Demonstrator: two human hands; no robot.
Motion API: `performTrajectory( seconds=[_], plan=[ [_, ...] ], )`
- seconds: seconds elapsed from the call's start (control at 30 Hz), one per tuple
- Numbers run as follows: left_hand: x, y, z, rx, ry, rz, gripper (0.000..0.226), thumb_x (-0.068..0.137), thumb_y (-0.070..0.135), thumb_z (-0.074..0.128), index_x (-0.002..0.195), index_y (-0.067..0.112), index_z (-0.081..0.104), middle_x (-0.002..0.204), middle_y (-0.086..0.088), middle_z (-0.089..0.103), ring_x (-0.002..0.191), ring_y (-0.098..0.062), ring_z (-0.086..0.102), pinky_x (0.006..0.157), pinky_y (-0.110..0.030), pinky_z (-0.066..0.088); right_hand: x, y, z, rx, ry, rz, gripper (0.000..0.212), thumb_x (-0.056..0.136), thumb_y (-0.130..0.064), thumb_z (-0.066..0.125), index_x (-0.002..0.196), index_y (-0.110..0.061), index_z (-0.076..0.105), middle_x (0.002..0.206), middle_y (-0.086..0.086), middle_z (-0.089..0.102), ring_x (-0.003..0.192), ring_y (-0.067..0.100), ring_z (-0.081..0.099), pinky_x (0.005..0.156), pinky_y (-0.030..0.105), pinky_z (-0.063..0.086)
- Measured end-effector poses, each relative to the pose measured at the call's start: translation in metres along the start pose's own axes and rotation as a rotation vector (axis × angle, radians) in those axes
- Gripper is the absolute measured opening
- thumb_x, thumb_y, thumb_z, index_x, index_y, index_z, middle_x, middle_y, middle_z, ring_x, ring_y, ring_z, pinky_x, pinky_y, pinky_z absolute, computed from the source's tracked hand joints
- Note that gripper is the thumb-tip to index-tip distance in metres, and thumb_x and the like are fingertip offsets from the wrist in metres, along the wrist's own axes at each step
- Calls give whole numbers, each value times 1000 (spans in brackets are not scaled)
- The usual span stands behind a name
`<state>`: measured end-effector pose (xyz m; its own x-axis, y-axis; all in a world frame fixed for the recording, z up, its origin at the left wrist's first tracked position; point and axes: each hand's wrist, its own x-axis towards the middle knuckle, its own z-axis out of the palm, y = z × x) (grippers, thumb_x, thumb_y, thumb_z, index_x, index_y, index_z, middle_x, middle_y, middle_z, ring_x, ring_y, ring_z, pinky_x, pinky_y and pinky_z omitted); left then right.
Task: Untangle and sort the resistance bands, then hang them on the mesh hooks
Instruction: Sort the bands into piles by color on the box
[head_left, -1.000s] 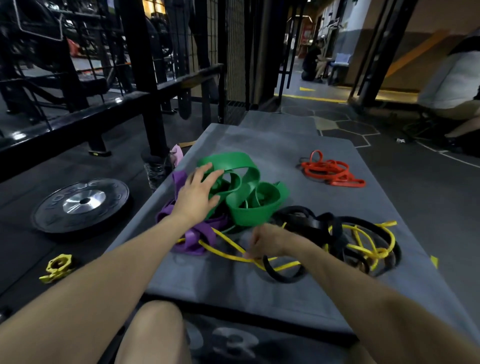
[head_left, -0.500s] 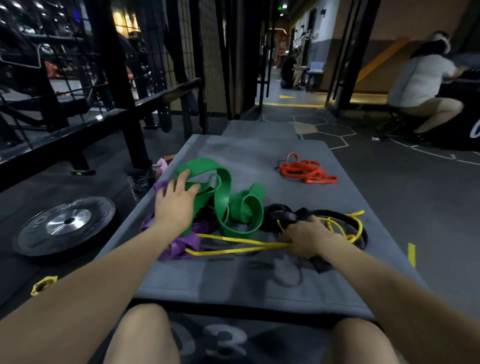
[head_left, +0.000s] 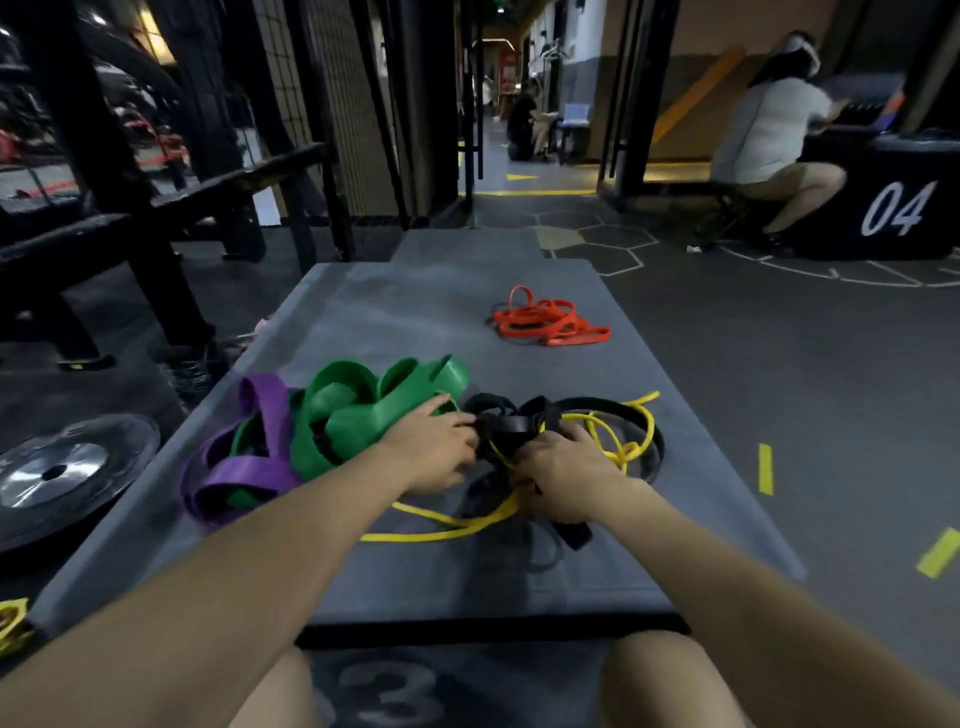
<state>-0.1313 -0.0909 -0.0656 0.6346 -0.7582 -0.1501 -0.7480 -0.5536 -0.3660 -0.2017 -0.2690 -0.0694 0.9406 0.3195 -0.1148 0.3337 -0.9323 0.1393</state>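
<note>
On the grey mat (head_left: 415, 312) lies a tangle of bands. Wide green bands (head_left: 358, 410) and a purple band (head_left: 249, 467) are piled at the left. Black bands (head_left: 519, 421) and a thin yellow band (head_left: 618, 441) are knotted together in the middle. My left hand (head_left: 431, 452) grips the black band beside the green pile. My right hand (head_left: 566, 478) holds the black and yellow tangle, fingers curled into it. A separate bunch of red bands (head_left: 545, 322) lies farther back on the mat. Wire mesh (head_left: 317, 104) stands at the back left.
A weight plate (head_left: 57, 473) lies on the floor left of the mat, with a yellow collar (head_left: 10, 623) nearer me. Black rack frames (head_left: 156, 208) stand at the left. A seated person (head_left: 769, 145) is by a black box marked 04 (head_left: 893, 208) at the right.
My left hand left the green bands and moved right to the black tangle. My right hand stays on the black and yellow knot. The yellow band has gone slack on the mat.
</note>
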Motion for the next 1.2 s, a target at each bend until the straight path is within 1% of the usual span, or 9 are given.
performTrajectory(
  seconds=[0.1,0.37,0.47,0.57,0.73,0.9,1.03,1.1,1.2],
  plan=[
    [2,-24,11,101,-92,-60,45,84,49,48,124,30,54,139,6,43,139,-17,27,116,-43,3,7,8,7,-24,-40,59,48,84,-54,47,128,-33,51,138,-5,43,133,26,31,111,51,14],
    [18,-84,15,268,-252,-463,47,99,24,27,146,29,21,156,2,17,145,-29,9,117,-52,-1,12,14,15,67,-14,210,40,83,-41,54,123,-35,49,136,0,30,126,30,32,97,49,38],
    [25,-80,20,170,-191,-553,46,98,34,31,143,25,29,153,0,26,143,-26,19,115,-55,-3,12,15,19,89,-5,258,38,86,-43,51,123,-33,50,135,3,31,127,30,32,97,49,37],
    [31,-49,32,-61,-73,-408,54,88,46,47,137,26,36,145,1,35,133,-24,37,115,-51,4,15,13,19,112,-18,247,40,86,-39,50,125,-32,48,134,5,32,128,29,32,100,50,32],
    [49,-42,33,-12,-109,-416,41,91,23,45,131,31,48,141,0,32,124,-31,38,105,-57,24,17,10,23,111,-16,233,40,89,-37,47,129,-35,47,141,1,29,131,28,29,104,55,24],
    [60,-51,37,121,-128,-552,34,93,9,40,123,12,57,129,-8,49,117,-37,46,95,-41,39,26,5,24,70,8,247,35,90,-26,44,123,-30,54,133,4,35,125,30,33,101,58,25],
    [63,-61,46,214,-168,-554,35,91,-2,39,119,7,58,122,-8,60,116,-27,54,97,-35,41,23,12,28,110,15,248,36,90,-30,45,125,-34,53,133,0,33,124,29,33,98,55,30],
    [57,-80,55,206,-256,-635,37,92,0,36,125,4,52,131,-11,53,126,-29,46,104,-39,37,22,14,31,123,28,240,36,91,-33,45,126,-36,51,134,-1,32,124,28,33,95,53,32],
    [49,-103,68,104,-311,-717,44,95,12,37,139,16,39,154,-15,14,140,-41,15,112,-53,23,24,14,31,125,51,231,35,90,-35,45,124,-34,53,134,-2,33,124,28,32,96,52,31]
  ],
)
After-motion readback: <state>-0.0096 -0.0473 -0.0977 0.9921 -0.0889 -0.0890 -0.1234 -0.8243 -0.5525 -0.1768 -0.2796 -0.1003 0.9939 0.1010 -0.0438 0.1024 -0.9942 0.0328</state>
